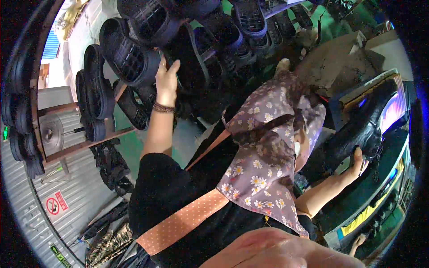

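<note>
In the upper left, my left hand [167,82] is raised to a black slipper [127,56] with an open, grid-patterned footbed. Its fingers close on the slipper's edge, partly hidden, and the thumb points up. My right hand [355,169] is at the right, next to a black, shiny, wrinkled piece [364,131] whose kind I cannot make out. The thumb stands up against its lower edge, with the other fingers curled and partly hidden. Bluish-white light glares beside that piece.
More black slippers [250,18] hang in rows on a rack with brown bars [89,145]. A fan [52,134] stands behind it. Cardboard [333,62] lies at the upper right. A dark green bench [357,196] runs along the right, where another person's hand [357,241] shows low down.
</note>
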Demonstrator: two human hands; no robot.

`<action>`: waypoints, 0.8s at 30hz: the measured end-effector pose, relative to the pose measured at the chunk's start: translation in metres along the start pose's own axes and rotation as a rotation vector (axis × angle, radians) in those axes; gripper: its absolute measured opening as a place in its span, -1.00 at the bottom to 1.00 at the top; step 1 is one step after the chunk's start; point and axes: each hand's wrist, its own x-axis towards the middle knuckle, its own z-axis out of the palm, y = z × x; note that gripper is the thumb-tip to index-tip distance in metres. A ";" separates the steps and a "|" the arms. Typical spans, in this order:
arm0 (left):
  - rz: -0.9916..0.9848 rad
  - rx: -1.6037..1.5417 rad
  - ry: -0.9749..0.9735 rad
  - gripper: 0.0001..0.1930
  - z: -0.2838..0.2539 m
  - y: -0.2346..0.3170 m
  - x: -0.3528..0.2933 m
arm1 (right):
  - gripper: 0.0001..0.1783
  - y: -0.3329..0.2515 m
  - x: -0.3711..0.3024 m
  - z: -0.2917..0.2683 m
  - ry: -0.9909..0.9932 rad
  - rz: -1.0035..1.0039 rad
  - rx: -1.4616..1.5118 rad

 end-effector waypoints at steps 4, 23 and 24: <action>0.459 1.052 -0.005 -0.45 -0.046 0.007 0.039 | -0.50 0.008 0.014 -0.015 0.062 0.016 -0.028; -0.497 -0.670 -0.223 -0.62 -0.087 0.006 -0.027 | -0.46 0.023 0.038 -0.038 0.079 0.017 -0.048; -0.496 -0.614 -0.298 -0.57 -0.078 -0.002 -0.032 | -0.46 0.029 0.044 -0.043 0.105 0.012 -0.041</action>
